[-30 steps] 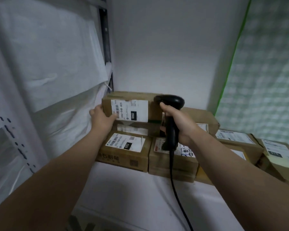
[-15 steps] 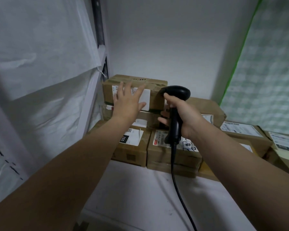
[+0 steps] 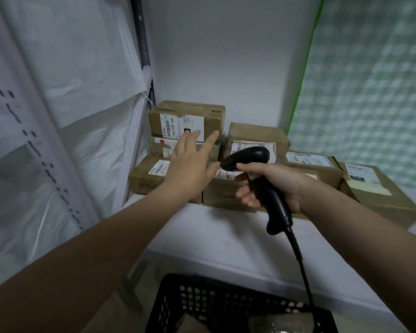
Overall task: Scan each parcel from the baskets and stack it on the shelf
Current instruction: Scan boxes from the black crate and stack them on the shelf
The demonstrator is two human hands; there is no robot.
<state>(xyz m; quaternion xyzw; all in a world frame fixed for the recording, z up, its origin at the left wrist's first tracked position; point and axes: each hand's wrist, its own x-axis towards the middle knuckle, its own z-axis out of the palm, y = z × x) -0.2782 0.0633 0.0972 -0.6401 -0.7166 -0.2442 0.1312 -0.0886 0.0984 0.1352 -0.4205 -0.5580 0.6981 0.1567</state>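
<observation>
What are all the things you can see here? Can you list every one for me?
parcels: at least seven, brown with white labels, stacked at the back of the shelf
shelf: one, white, under the parcels
scanner: one, black, held in front of the parcels
cable: one, black, hanging from the scanner's handle
basket: one, black with holes, at the bottom of the view, below the shelf
plastic sheet: white, along the left side
checked cloth: green and white, on the right
left grip: one hand, fingers straight, reaching toward the left stack
right grip: one hand, curled round the scanner's handle
</observation>
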